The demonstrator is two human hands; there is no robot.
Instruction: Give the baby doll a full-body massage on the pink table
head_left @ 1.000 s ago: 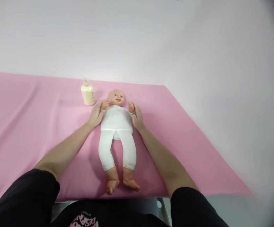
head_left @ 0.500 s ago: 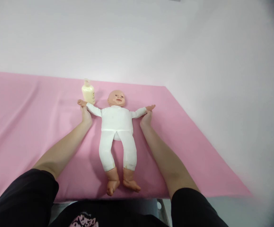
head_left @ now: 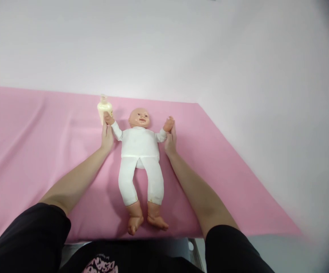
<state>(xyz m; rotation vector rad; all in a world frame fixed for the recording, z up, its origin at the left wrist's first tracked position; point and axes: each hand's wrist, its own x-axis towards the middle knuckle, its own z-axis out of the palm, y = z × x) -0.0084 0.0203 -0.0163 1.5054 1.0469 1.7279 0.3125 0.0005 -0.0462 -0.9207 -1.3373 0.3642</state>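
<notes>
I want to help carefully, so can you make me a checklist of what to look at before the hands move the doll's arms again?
1. Doll lying face up on the pink cover: ok.
2. Left hand at the doll's arm on the bottle's side: ok.
3. Right hand at the doll's other arm: ok.
4. Bottle standing upright: ok.
5. Bottle free of the doll's hand: cannot tell; the hand overlaps it in this view.
6. Fingers closed around the doll's arms: cannot tell; they are partly hidden.
</notes>
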